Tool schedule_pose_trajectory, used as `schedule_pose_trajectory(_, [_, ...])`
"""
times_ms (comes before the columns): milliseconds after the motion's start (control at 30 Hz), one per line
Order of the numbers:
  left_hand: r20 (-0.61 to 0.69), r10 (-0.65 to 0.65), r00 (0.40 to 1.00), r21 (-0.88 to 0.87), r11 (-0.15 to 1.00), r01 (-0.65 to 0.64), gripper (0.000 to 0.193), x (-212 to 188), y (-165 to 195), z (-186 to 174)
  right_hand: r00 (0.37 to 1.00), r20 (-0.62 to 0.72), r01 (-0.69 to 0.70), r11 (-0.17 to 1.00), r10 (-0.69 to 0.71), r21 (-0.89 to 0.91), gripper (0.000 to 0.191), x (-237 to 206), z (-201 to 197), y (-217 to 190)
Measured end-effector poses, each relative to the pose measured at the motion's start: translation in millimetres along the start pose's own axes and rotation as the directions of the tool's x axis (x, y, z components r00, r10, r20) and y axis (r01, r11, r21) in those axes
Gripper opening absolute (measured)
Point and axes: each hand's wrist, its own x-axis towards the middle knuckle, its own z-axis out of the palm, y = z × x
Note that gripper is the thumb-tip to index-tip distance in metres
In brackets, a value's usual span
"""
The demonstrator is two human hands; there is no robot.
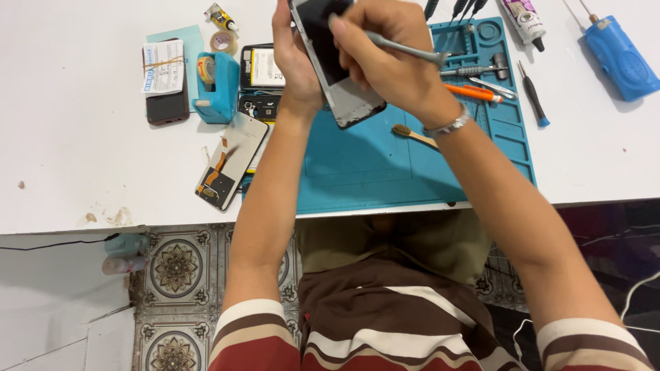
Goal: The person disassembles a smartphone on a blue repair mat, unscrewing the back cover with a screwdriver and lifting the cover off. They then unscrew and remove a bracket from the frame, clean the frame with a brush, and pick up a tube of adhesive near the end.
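Working a phone frame (337,62) with a metal tool (405,47) above the blue mat (371,165).
Left hand (292,58) grips the frame; right hand (381,51) pinches the tool. A white-labelled glue tube (524,19) lies on the desk (75,165).

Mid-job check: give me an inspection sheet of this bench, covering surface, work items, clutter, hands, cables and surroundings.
Surface: white table with a blue work mat; brownish stains near the table's front edge.
Work items: phone frame held tilted above the mat; metal tool in the other hand, its tip hidden behind the fingers.
Clutter: loose screen panel, blue tape dispenser, dark phone with a banded paper, opened phone body, orange-handled tool, bamboo brush, blue device, glue tube.
Hands: left hand grips the frame; right hand holds the tool.
Cables: white cable at lower right; black wire below the table.
Surroundings: patterned floor tiles.
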Motion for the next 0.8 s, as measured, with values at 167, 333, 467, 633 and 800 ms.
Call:
schedule_pose_trajectory(167, [-0.157, 0.043, 0.987, -0.102, 0.993, -0.059, 0.057, -0.1, -12.3, -10.2, 0.932, -0.133, 0.294, 0.916, -0.339, -0.272, 0.032, 17.3, 24.7, 8.6])
schedule_pose_trajectory(333, [-0.130, 0.081, 0.988, -0.083, 0.992, -0.092, 0.056, -0.7, -21.8, -17.6, 0.878, -0.186, 0.346, 0.854, -0.441, -0.388, 0.035, 15.1, 35.1, 17.2])
schedule_pose_trajectory(467, [-0.139, 0.092, 0.986, -0.079, 0.991, -0.103, 0.054, -0.6, -25.2, -16.2, 0.882, -0.184, 0.343, 0.859, -0.434, -0.381, 0.035, 14.0, 37.5, 19.1])
schedule_pose_trajectory(633, [-0.115, 0.123, 0.986, -0.096, 0.986, -0.134, 0.054, 0.9, -25.3, -14.9, 0.878, -0.184, 0.345, 0.850, -0.442, -0.397, 0.034, 14.7, 36.6, 18.8])
schedule_pose_trajectory(800, [-0.094, 0.106, 0.990, -0.052, 0.992, -0.112, 0.057, 0.4, -25.9, -15.1, 0.878, -0.178, 0.347, 0.847, -0.444, -0.404, 0.033, 14.3, 36.5, 19.5])
